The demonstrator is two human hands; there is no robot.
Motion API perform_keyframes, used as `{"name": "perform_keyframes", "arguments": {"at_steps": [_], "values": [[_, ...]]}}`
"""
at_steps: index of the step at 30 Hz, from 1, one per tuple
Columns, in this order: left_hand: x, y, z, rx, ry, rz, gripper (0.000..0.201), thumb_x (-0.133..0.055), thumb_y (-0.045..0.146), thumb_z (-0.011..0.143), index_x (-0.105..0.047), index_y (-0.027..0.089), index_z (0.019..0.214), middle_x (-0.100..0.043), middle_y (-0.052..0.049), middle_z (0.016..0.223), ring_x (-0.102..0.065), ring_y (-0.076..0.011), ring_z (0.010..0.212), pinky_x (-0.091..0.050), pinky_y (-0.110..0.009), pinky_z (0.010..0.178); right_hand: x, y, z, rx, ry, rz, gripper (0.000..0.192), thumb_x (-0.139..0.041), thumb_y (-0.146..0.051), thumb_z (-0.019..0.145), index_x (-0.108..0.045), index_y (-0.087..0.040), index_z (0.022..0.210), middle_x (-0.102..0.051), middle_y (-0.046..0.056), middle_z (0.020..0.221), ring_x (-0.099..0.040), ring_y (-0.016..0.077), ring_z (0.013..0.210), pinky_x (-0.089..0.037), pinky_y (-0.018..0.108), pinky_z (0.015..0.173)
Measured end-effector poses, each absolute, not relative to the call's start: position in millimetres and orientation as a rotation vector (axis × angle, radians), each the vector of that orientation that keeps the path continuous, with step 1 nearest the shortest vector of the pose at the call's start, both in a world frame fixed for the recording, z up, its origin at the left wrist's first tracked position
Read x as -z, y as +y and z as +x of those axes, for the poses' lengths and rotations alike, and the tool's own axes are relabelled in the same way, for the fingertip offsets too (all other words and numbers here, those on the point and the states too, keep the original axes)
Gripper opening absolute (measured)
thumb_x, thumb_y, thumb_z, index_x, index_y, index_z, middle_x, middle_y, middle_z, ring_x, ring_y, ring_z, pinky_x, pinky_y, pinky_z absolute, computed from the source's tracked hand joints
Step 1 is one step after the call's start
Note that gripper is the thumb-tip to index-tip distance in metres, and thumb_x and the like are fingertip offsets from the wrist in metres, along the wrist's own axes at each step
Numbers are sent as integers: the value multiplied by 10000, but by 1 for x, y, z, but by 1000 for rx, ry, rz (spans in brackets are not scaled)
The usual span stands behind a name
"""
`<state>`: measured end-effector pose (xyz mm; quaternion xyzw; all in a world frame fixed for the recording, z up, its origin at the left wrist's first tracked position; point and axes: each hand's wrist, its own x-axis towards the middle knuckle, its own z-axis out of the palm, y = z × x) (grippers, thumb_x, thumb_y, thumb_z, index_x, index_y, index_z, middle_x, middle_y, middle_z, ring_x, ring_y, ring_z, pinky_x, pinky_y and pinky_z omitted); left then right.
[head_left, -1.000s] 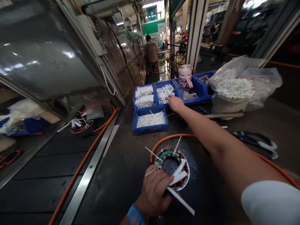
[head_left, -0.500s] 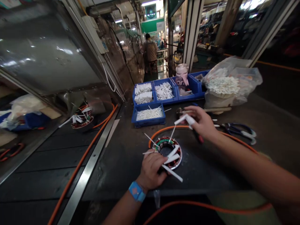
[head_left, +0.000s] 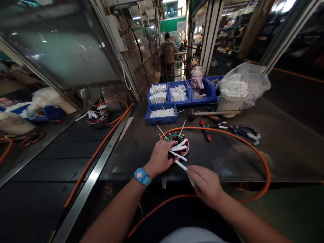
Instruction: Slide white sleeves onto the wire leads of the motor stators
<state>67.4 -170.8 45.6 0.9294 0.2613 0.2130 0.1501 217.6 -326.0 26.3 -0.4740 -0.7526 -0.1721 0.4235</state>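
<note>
Stator: I have the wound stator [head_left: 175, 135] on the dark bench [head_left: 215, 155], partly under my left hand [head_left: 160, 157]; white tubes [head_left: 179, 147] jut across its near right side and a thin white strip [head_left: 183, 127] sticks up at the far edge.
Left fingers: index and thumb are parted over the stator's near left side; the other fingertips are hidden, so I can't tell how firmly they grip.
Right fingers: my right hand [head_left: 206, 184] pinches one loose tube [head_left: 181, 165], its free end pointing at my left thumb. I can't tell whether a second piece sits under the palm.
What just changed: half a second ago my right hand was out over the red screwdriver [head_left: 205, 130]; now it is on the stator's near side, and the screwdriver and mallet [head_left: 215, 113] lie uncovered.
What that means: I judge the fetching part over for this tube, with both hands working at the stator.
Tube supply: the middle blue bin [head_left: 179, 102] behind holds more tubes, well apart from my hands.
</note>
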Motion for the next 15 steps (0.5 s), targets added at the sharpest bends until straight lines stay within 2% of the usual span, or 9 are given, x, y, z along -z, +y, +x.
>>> {"name": "perform_keyframes", "arguments": {"at_steps": [5,10,15], "values": [[-49,-172,68,-581,719,2687,568,-665,258,701,-469,219,1233,-597,-49,1191,-537,-221,1056,-318,-430,1016,-34,-305,204,597,-1966,-1219,205,-431,-79,868,-618,-72,949,-677,133,907,-622,203,842,-523,315,738],[-49,-172,69,-566,735,2651,599,-567,98,674,-460,224,1250,-625,-37,1136,-561,-200,986,-356,-402,974,-29,-280,191,708,-1997,-1291,205,-437,-91,877,-641,-94,904,-679,103,846,-600,165,710,-465,278,613],[-57,-169,60,-503,597,2613,641,-617,169,694,-413,228,1299,-562,-59,1244,-515,-224,1087,-302,-432,1029,-17,-278,205,667,-1961,-1344,180,-469,-141,868,-631,-113,939,-670,91,833,-569,167,711,-403,299,604]]}}
